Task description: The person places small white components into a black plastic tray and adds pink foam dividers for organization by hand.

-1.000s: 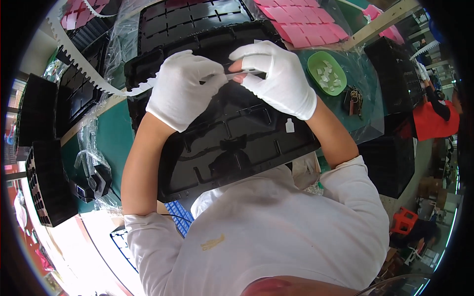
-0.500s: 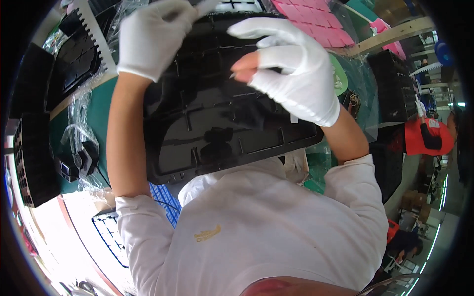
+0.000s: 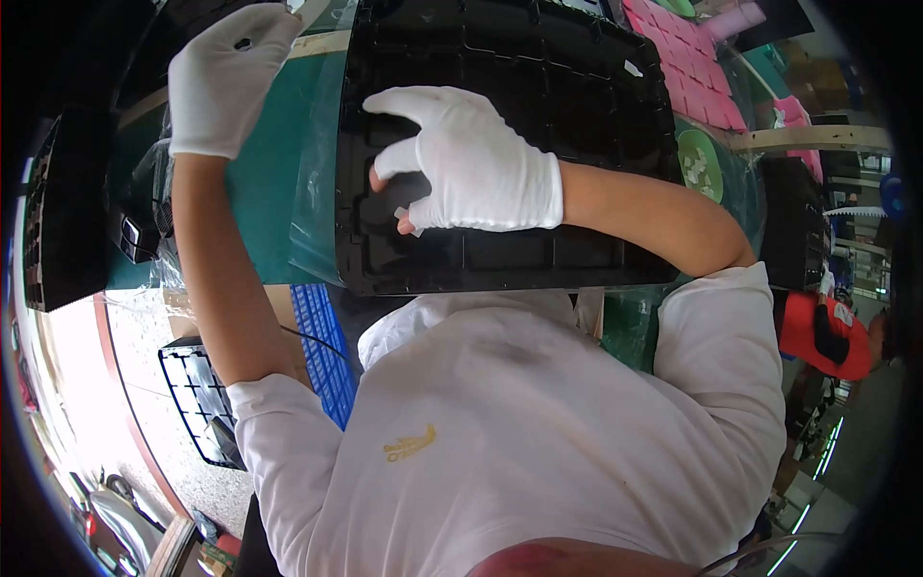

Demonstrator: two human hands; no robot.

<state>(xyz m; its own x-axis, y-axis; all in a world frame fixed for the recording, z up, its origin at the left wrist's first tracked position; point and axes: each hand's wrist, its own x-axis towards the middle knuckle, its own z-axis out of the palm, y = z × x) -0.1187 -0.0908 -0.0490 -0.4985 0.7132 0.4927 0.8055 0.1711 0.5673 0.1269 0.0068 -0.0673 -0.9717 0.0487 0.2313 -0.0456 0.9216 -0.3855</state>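
A large black moulded tray (image 3: 577,115) lies on the green table top (image 3: 260,183) in front of me. My right hand (image 3: 471,168), in a white glove, rests flat on the tray's left half with its fingers apart. A small clear scrap (image 3: 404,219) sits at its curled fingertips. My left hand (image 3: 226,77), also gloved, is raised beyond the tray's left edge near the top of the view. Its fingers are closed, and a pale strip (image 3: 306,12) shows just past them at the frame's edge.
Clear plastic film (image 3: 317,192) hangs along the tray's left side. Pink trays (image 3: 692,77) and a green round dish (image 3: 697,159) lie at the right. Black trays (image 3: 58,192) are stacked at the left. Below are a blue crate (image 3: 322,346), a black grid crate (image 3: 197,394), and a person in red (image 3: 827,332).
My hands were together on the tray's top edge; the left has pulled away up and to the left. The right has moved down flat onto the tray. The view has shifted.
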